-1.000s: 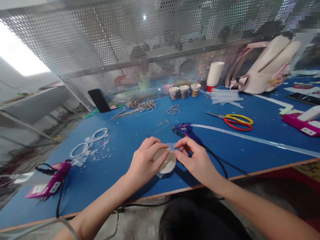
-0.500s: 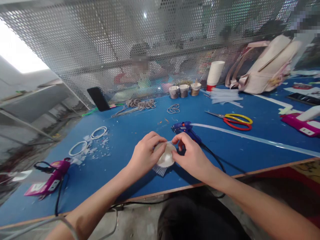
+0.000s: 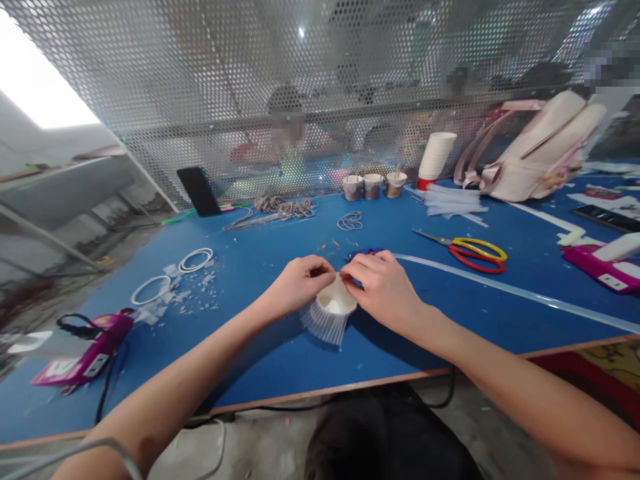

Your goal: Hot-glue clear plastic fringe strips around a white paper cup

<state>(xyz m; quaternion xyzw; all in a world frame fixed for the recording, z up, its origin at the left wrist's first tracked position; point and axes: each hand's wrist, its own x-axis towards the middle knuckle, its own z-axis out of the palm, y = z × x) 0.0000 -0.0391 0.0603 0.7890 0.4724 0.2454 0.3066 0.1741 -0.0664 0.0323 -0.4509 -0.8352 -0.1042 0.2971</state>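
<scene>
A white paper cup with its mouth toward me is at the table's near middle. Thin translucent strips fan out around its near side. My left hand is closed in a pinch at the cup's far left rim. Across from it, my right hand pinches the far right rim, fingertips close to the left ones. What lies between the fingertips is too small to make out. Just behind my right hand is a blue glue gun, mostly hidden, with a long clear glue stick running out to the right.
Scissors with red and yellow handles lie to the right. White rings and scraps lie left, near a magenta power strip. Behind are a phone, grey cord, small cups, stacked cups and a backpack.
The cup has tipped or turned so more of its fringe of strips shows on the near side. My right hand has shifted up, now covering most of the glue gun.
</scene>
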